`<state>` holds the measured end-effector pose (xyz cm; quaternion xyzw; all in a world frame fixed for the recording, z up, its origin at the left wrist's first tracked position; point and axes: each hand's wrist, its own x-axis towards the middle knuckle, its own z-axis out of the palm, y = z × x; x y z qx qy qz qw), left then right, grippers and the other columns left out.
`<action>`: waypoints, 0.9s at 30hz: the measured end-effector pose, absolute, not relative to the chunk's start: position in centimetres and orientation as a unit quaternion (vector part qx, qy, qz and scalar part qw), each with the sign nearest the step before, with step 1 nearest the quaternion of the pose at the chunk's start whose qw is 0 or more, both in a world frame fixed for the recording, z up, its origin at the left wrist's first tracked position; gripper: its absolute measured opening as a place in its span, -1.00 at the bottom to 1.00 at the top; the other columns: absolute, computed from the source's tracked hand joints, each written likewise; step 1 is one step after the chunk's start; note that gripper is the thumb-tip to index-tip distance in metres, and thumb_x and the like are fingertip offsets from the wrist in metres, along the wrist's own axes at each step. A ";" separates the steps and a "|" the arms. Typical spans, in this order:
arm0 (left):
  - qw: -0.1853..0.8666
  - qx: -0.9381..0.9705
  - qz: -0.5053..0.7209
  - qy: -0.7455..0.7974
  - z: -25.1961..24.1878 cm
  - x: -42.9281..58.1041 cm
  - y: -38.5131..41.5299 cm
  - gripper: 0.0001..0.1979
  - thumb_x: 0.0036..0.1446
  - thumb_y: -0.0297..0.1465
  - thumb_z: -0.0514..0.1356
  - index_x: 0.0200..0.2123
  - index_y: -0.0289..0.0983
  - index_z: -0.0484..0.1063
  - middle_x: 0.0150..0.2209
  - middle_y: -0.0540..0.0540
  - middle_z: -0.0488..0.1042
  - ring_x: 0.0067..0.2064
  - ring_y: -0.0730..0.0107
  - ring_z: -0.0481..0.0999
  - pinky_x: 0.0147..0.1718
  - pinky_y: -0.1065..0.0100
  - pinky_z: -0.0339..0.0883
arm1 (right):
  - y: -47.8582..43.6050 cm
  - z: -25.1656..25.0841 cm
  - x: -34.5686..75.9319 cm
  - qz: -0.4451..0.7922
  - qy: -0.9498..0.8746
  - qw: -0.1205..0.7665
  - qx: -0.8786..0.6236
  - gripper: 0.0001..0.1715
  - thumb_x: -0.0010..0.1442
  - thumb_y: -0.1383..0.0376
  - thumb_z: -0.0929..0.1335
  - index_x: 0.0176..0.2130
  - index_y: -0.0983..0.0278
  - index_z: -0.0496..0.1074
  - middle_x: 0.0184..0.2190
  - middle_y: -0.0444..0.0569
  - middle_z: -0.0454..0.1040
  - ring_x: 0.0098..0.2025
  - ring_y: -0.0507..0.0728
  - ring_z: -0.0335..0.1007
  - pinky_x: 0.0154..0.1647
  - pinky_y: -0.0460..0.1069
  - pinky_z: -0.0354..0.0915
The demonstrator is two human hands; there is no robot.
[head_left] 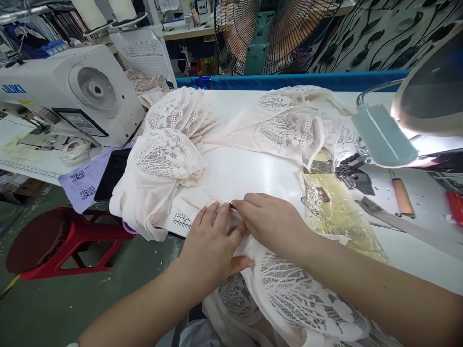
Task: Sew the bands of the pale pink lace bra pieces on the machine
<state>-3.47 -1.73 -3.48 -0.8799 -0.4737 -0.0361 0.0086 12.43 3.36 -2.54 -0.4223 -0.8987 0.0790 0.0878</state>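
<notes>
My left hand presses and grips the pale fabric of a lace bra at the table's front edge. The bra's lace cups hang below the edge, towards my lap. My right hand is closed against it, with fingertips meeting those of the left. A small dark pointed tool peeks out at the right fingertips; most of it is hidden. Left of my hands lies a stack of pale lace bras. More lace bra pieces spread behind, joined by a stretch of thin fabric.
A white sewing machine stands at left, near a dark tablet and a printed paper. At right are a lamp, yellow clear plastic and a wooden-handled tool. A fan stands behind; a red stool below left.
</notes>
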 end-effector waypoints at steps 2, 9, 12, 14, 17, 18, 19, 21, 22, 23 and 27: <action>0.009 -0.879 -0.044 -0.474 -3.6 -3.5 -1.8 -0.31 -0.05 0.10 0.11 0.08 -0.16 0.26 0.11 -0.34 0.22 0.13 -0.16 0.21 0.04 -0.11 0.16 | 3.4 -2.6 12.4 0.076 -0.902 0.089 -0.416 -0.85 0.11 0.46 0.27 -0.30 0.31 0.41 -0.48 -0.07 0.36 -0.42 0.06 0.26 -0.48 -0.07 0.05; 0.003 -0.874 -0.050 -0.483 -3.6 -3.5 -1.8 -0.33 -0.01 0.12 0.05 0.06 -0.15 0.29 0.09 -0.35 0.23 0.13 -0.16 0.21 0.05 -0.10 0.14 | 3.6 -2.3 12.8 0.084 -0.916 0.051 -0.388 -0.81 0.03 0.51 0.28 -0.32 0.30 0.40 -0.48 -0.07 0.34 -0.45 0.07 0.24 -0.50 -0.05 0.03; 0.010 -0.874 -0.046 -0.484 -3.5 -3.4 -1.8 -0.31 0.00 0.13 0.02 0.11 -0.13 0.25 0.08 -0.36 0.24 0.11 -0.16 0.23 0.03 -0.09 0.16 | 3.4 -1.9 13.4 0.086 -0.917 0.031 -0.389 -0.78 0.01 0.53 0.29 -0.31 0.30 0.40 -0.47 -0.08 0.35 -0.45 0.07 0.24 -0.50 -0.05 0.03; 0.016 -0.875 -0.043 -0.482 -3.5 -3.4 -1.8 -0.30 -0.01 0.13 0.02 0.13 -0.12 0.22 0.07 -0.36 0.24 0.11 -0.17 0.23 0.02 -0.09 0.17 | 3.2 -1.8 13.8 0.079 -0.918 0.024 -0.389 -0.76 -0.01 0.55 0.29 -0.32 0.30 0.41 -0.48 -0.08 0.35 -0.46 0.07 0.25 -0.50 -0.05 0.04; 0.023 -0.874 -0.039 -0.484 -3.5 -3.3 -1.8 -0.29 -0.04 0.12 0.07 0.13 -0.10 0.21 0.07 -0.34 0.25 0.11 -0.18 0.23 0.01 -0.09 0.19 | 2.8 -1.5 14.5 0.070 -0.918 0.014 -0.391 -0.74 -0.05 0.58 0.30 -0.35 0.31 0.42 -0.49 -0.09 0.35 -0.47 0.07 0.26 -0.51 -0.05 0.05; 0.025 -0.873 -0.038 -0.486 -3.5 -3.3 -1.8 -0.29 -0.05 0.12 0.09 0.13 -0.09 0.22 0.07 -0.34 0.25 0.11 -0.18 0.23 0.01 -0.09 0.19 | 2.6 -1.4 14.7 0.071 -0.917 0.009 -0.393 -0.73 -0.08 0.59 0.31 -0.36 0.31 0.42 -0.50 -0.10 0.36 -0.48 0.06 0.26 -0.52 -0.06 0.05; 0.025 -0.872 -0.037 -0.487 -3.4 -3.3 -1.8 -0.30 -0.06 0.12 0.10 0.12 -0.08 0.23 0.07 -0.33 0.24 0.11 -0.18 0.24 0.01 -0.08 0.19 | 2.5 -1.2 15.0 0.073 -0.915 0.005 -0.396 -0.72 -0.10 0.60 0.31 -0.37 0.31 0.43 -0.51 -0.10 0.36 -0.49 0.06 0.26 -0.52 -0.06 0.05; 0.023 -0.871 -0.032 -0.489 -3.4 -3.3 -1.7 -0.31 -0.06 0.10 0.12 0.11 -0.07 0.24 0.08 -0.33 0.24 0.11 -0.17 0.23 0.02 -0.08 0.18 | 2.2 -1.0 15.5 0.075 -0.911 0.003 -0.407 -0.71 -0.12 0.62 0.32 -0.39 0.31 0.43 -0.52 -0.12 0.36 -0.52 0.05 0.25 -0.54 -0.07 0.05; 0.022 -0.872 -0.031 -0.489 -3.4 -3.3 -1.7 -0.31 -0.06 0.10 0.12 0.11 -0.07 0.24 0.08 -0.34 0.24 0.11 -0.17 0.23 0.02 -0.08 0.18 | 2.2 -0.9 15.7 0.073 -0.908 0.008 -0.412 -0.71 -0.11 0.62 0.32 -0.40 0.30 0.43 -0.52 -0.12 0.37 -0.52 0.05 0.26 -0.55 -0.07 0.05; 0.022 -0.872 -0.030 -0.488 -3.5 -3.3 -1.7 -0.31 -0.06 0.10 0.12 0.11 -0.07 0.24 0.08 -0.34 0.24 0.12 -0.18 0.23 0.02 -0.08 0.17 | 2.1 -0.8 15.8 0.070 -0.906 0.018 -0.417 -0.71 -0.09 0.62 0.31 -0.39 0.30 0.43 -0.51 -0.11 0.38 -0.51 0.05 0.27 -0.55 -0.07 0.05; 0.021 -0.874 -0.026 -0.485 -3.5 -3.3 -1.8 -0.30 -0.02 0.11 0.07 0.14 -0.09 0.21 0.09 -0.37 0.23 0.12 -0.20 0.22 0.02 -0.10 0.16 | 2.5 -1.3 15.2 0.064 -0.905 0.068 -0.415 -0.76 0.02 0.56 0.29 -0.33 0.31 0.44 -0.45 -0.07 0.43 -0.44 0.07 0.32 -0.51 -0.07 0.10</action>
